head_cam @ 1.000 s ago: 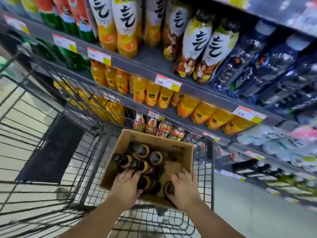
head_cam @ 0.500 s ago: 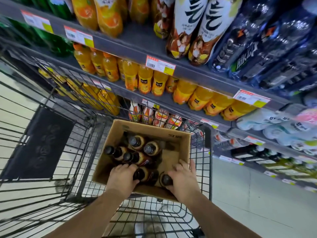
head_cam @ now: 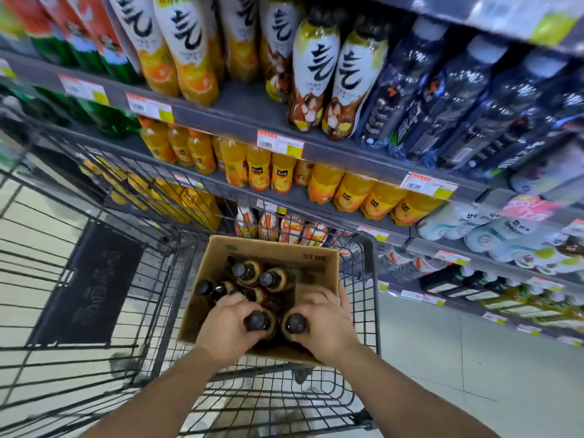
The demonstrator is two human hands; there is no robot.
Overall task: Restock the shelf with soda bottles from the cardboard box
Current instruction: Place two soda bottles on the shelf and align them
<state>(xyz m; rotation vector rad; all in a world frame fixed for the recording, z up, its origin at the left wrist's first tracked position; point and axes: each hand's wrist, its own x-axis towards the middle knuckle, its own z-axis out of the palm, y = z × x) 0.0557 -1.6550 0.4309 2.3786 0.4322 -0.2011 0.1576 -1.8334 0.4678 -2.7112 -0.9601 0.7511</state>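
A: What do the soda bottles look like?

B: Small and dark, with black screw caps and amber-brown shoulders. They stand upright in an open cardboard box (head_cam: 316, 259) that sits in a wire shopping cart (head_cam: 366, 298).

A: And the hands?

B: Both are down in the near end of the box. The left hand (head_cam: 226, 330) has its fingers curled round the neck and shoulder of one bottle (head_cam: 256, 320), whose cap pokes up just right of the knuckles. The right hand (head_cam: 327, 324) grips a second bottle (head_cam: 295, 324) the same way, its cap just left of those fingers. The two caps stand side by side between the hands, close together; whether the bottles touch I cannot tell.

A: Anything beyond the fingertips?

B: Four more bottles (head_cam: 245, 271) of the same kind stand past the left fingers, toward the far wall of the box. Past the right fingers there is bare cardboard floor.

A: The shelf?

B: Grey shelving (head_cam: 246, 113) rises beyond the cart, well apart from both hands. Orange drink bottles (head_cam: 259, 167) fill the middle tier, with tall white-labelled bottles (head_cam: 316, 74) above them and dark blue ones (head_cam: 448, 99) to their right. Price tags (head_cam: 279, 143) hang on the shelf edges.
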